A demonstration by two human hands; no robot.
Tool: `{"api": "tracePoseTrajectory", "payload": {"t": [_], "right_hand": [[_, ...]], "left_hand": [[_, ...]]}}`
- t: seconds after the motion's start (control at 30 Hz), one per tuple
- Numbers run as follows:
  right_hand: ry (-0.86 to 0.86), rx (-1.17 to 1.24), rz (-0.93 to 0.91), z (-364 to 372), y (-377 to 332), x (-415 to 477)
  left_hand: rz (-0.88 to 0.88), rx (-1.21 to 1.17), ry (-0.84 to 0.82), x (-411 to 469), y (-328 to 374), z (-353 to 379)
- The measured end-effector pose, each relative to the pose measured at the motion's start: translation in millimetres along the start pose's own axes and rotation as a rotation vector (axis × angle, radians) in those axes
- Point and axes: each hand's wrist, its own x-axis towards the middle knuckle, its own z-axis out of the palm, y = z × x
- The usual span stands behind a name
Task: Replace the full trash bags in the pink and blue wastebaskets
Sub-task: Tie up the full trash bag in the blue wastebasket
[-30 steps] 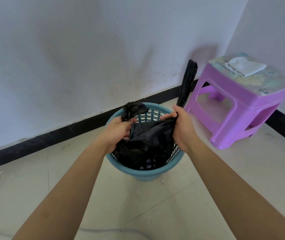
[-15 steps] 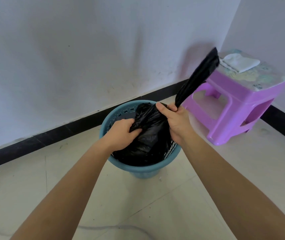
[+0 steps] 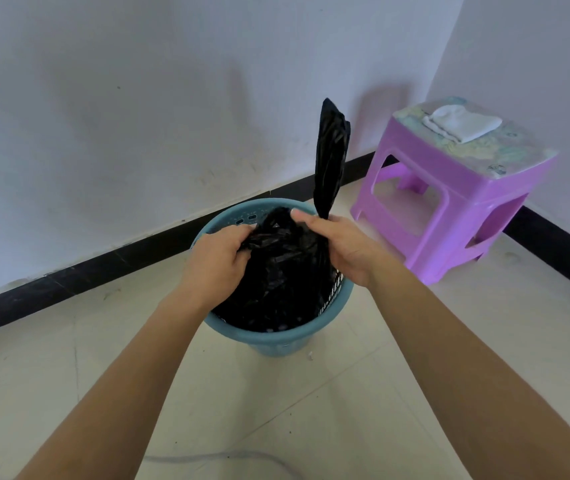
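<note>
Your left hand (image 3: 219, 256) and right hand (image 3: 342, 245) are both gripping the black trash bag (image 3: 276, 289), the left curling its fingers into the bunched plastic at the top, the right closing around the neck where a long twisted strip (image 3: 330, 154) is standing upright above your fist. The bag is sitting inside the blue wastebasket (image 3: 276, 336), which is standing on the tiled floor (image 3: 311, 410) near the black baseboard (image 3: 103, 271) of the far wall. To the right, a purple stool (image 3: 449, 216) is carrying a folded white cloth (image 3: 460, 124) on its top.

Left hand (image 3: 217, 259), right hand (image 3: 350, 249) and forearms (image 3: 127, 372) are bare.
</note>
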Motion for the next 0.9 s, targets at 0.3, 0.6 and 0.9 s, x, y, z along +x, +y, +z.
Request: {"api": "tracePoseTrajectory", "payload": {"t": [0.3, 0.6, 0.9], "right_hand": [[0.447, -0.271, -0.294, -10, 5, 8], [0.546, -0.012, -0.205, -17, 5, 7], [0.258, -0.439, 0.063, -4, 28, -3]], "left_hand": [[0.044, 0.205, -0.013, -3, 1, -3], [-0.282, -0.716, 0.076, 6, 1, -10], [-0.691, -1.602, 0.215, 20, 6, -19]]}}
